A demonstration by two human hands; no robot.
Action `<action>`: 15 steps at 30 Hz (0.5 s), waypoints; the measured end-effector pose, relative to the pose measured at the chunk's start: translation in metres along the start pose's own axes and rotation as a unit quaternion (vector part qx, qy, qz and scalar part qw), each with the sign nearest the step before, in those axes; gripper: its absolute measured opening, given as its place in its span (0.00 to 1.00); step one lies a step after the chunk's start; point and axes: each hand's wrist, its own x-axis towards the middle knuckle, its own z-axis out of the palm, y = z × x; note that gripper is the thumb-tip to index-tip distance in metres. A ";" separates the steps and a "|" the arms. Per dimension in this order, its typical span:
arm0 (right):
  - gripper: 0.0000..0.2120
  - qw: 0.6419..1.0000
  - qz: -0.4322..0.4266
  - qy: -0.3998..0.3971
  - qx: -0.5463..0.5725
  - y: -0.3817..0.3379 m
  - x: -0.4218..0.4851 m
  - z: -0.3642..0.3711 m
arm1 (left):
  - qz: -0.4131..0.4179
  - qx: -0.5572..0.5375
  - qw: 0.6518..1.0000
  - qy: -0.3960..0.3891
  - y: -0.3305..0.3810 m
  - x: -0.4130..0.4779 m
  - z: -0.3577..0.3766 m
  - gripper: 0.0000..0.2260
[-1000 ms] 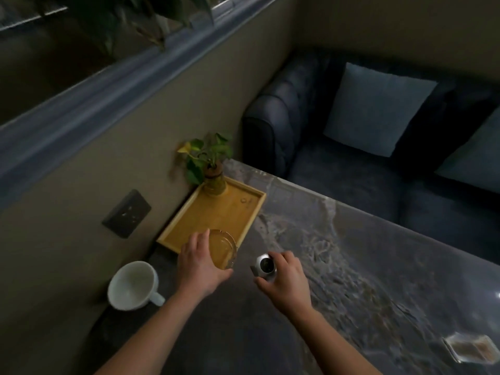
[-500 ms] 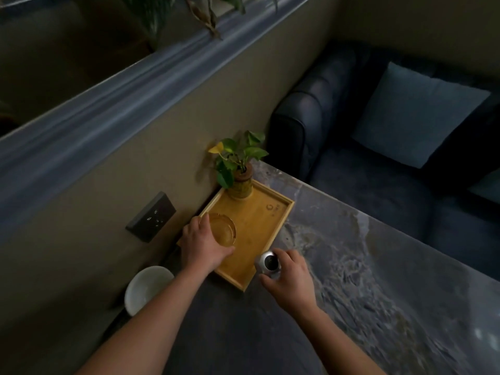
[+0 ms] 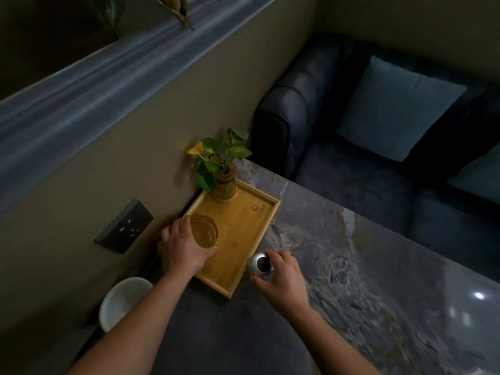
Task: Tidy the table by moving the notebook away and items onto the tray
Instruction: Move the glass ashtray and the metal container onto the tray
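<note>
A wooden tray [image 3: 244,231] lies at the table's far left corner against the wall. A small potted plant [image 3: 223,169] stands in its far end. My left hand [image 3: 181,247] grips a clear glass dish [image 3: 204,231] over the tray's near left part; whether it touches the tray floor I cannot tell. My right hand [image 3: 281,277] holds a small silver jar [image 3: 261,265] with a dark top, just off the tray's right rim above the table. No notebook is in view.
A white cup [image 3: 121,301] sits on the table left of my left forearm, near the wall. The marble table [image 3: 351,280] stretches right. A dark sofa [image 3: 338,158] with pale cushions lies beyond it. A wall socket [image 3: 124,226] is left of the tray.
My left hand has carried the glass dish from the table edge onto the tray. My right hand with the silver jar has moved up to the tray's right rim. The view shifted left.
</note>
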 end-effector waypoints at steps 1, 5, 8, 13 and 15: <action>0.27 1.000 0.002 0.000 -0.001 0.001 0.000 0.000 | -0.003 -0.001 1.000 -0.006 0.000 0.000 0.000 0.51; 0.26 1.000 -0.002 0.002 0.006 0.001 0.000 -0.003 | -0.019 -0.023 0.999 -0.038 0.002 -0.004 -0.004 0.53; 0.26 1.000 -0.006 0.001 0.010 0.002 -0.001 -0.008 | 0.000 -0.044 0.999 0.010 0.009 -0.019 -0.007 0.49; 0.28 1.000 -0.012 -0.012 0.004 0.006 -0.001 -0.013 | 0.161 -0.064 0.970 0.171 0.018 -0.074 0.017 0.28; 0.28 1.000 -0.014 -0.014 -0.004 0.005 0.002 -0.017 | 0.228 -0.063 0.961 0.141 0.021 -0.095 0.037 0.23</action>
